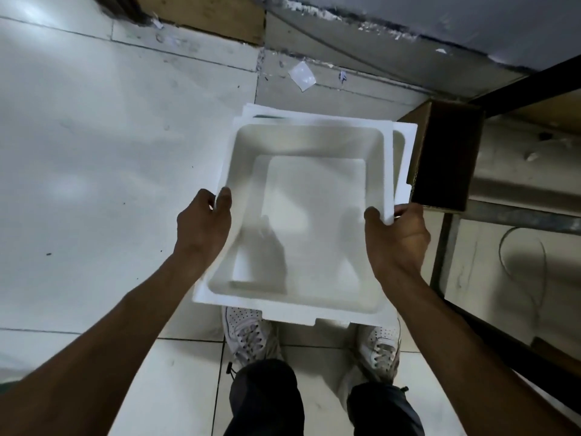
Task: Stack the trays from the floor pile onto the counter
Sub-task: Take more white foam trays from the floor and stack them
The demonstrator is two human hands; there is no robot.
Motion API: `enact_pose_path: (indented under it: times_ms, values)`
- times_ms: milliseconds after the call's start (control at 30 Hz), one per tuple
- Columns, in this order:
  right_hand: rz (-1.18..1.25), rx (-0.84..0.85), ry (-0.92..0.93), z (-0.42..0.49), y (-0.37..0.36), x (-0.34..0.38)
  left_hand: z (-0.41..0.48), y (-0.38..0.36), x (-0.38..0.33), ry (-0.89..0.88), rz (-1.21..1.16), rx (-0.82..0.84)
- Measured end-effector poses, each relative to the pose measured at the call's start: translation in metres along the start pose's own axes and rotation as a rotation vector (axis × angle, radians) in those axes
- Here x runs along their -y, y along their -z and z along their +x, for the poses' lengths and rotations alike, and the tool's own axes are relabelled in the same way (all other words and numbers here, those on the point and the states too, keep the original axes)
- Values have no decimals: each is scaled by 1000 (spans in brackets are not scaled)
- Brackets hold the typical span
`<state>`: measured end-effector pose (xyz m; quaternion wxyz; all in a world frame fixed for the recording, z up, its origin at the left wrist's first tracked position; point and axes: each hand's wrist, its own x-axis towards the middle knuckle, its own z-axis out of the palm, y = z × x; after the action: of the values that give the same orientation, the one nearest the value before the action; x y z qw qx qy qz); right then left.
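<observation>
A person holds a white foam tray (301, 221) above the floor pile (405, 152). The left hand (204, 225) pinches its left rim, thumb on top, and the right hand (399, 237) is clamped on the right rim. The pile lies on the tiles ahead of the shoes (248, 335), beside a box (446, 155). The carry likely goes best level with both grips even (foam this light may flex or snap), swinging clear of the box and the dark frame (531, 80) at right.
</observation>
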<state>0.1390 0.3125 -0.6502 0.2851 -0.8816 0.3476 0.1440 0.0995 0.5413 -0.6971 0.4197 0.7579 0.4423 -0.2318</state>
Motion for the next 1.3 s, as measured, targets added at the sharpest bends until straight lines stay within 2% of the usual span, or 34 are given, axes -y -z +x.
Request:
enact_pose_path:
  times_ms: [267, 400, 767, 1133, 1300]
  values:
    - [128, 80, -112, -36, 36, 42, -42, 60, -36, 49, -166, -11]
    - [138, 109, -134, -63, 63, 70, -71, 111, -60, -35, -121, -35]
    - [335, 136, 41, -134, 182, 157, -184, 226, -115, -193, -203, -173]
    - [466, 310, 214, -214, 321, 216, -341, 314, -172, -157, -347, -284]
    - [519, 314, 250, -236, 390, 248, -395, 346, -216, -232, -364, -317]
